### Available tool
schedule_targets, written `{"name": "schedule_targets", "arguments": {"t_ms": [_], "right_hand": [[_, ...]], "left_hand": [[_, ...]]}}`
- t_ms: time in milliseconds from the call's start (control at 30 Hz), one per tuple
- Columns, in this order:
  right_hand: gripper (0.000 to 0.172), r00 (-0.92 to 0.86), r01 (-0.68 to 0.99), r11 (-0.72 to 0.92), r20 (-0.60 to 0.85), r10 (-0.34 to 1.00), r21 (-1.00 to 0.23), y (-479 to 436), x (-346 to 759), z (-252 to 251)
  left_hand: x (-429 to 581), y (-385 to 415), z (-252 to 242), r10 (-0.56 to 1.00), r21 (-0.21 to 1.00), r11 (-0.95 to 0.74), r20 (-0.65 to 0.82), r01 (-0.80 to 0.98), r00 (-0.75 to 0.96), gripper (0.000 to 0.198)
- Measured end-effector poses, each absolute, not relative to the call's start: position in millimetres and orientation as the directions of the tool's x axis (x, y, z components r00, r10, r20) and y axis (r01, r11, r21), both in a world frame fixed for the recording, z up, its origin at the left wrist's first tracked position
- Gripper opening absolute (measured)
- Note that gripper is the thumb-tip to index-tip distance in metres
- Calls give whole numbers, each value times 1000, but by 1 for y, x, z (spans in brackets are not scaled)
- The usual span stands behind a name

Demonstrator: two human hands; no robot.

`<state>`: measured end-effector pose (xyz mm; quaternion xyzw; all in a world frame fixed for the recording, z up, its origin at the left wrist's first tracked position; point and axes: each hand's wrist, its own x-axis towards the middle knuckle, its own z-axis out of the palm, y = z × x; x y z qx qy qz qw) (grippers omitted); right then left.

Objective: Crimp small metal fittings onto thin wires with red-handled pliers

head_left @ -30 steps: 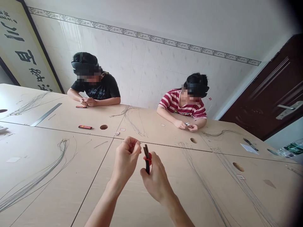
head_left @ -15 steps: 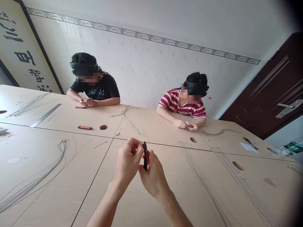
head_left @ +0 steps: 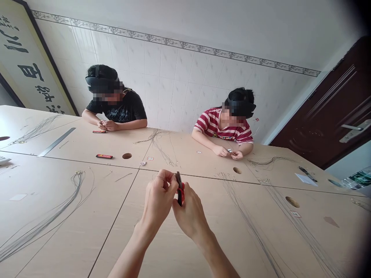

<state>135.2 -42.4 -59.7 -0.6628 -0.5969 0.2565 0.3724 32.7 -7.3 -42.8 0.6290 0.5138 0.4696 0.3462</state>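
My right hand [head_left: 189, 210] is closed round a pair of red-handled pliers [head_left: 180, 188], jaws pointing up. My left hand [head_left: 159, 197] is pinched shut right beside the jaws, fingertips touching them; what it holds is too small to make out, though a thin wire seems to loop over its fingers. Both hands hover above the pale wooden table [head_left: 162, 247].
Bundles of thin wire [head_left: 43, 220] lie left, more wire strands [head_left: 252, 227] run right. Two people sit across the table, one in a black shirt [head_left: 116, 110], one in a striped shirt [head_left: 226, 129]. A metal ruler [head_left: 56, 141], a red-black box [head_left: 104, 156] and cable holes [head_left: 126, 155] mark the table.
My two hands have come together: the left one moved right to the plier jaws and the pliers shifted slightly up and left. The people opposite barely moved.
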Motion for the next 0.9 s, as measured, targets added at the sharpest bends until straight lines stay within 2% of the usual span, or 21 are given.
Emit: {"name": "schedule_targets", "arguments": {"t_ms": [233, 600, 800, 900], "right_hand": [[15, 146, 610, -6, 105, 984, -793, -42, 137, -61], [17, 168, 520, 59, 170, 971, -852, -38, 143, -68], [13, 190, 501, 56, 172, 967, -864, -38, 147, -64], [12, 180, 501, 69, 182, 967, -863, -39, 148, -64]], "left_hand": [[34, -9, -40, 974, 921, -223, 224, 318, 34, 18], [35, -11, -38, 962, 916, -273, 263, 293, 75, 20], [32, -12, -37, 938, 860, -344, 330, 378, 102, 14], [31, -13, -36, 938, 841, -347, 318, 414, 139, 16]]}}
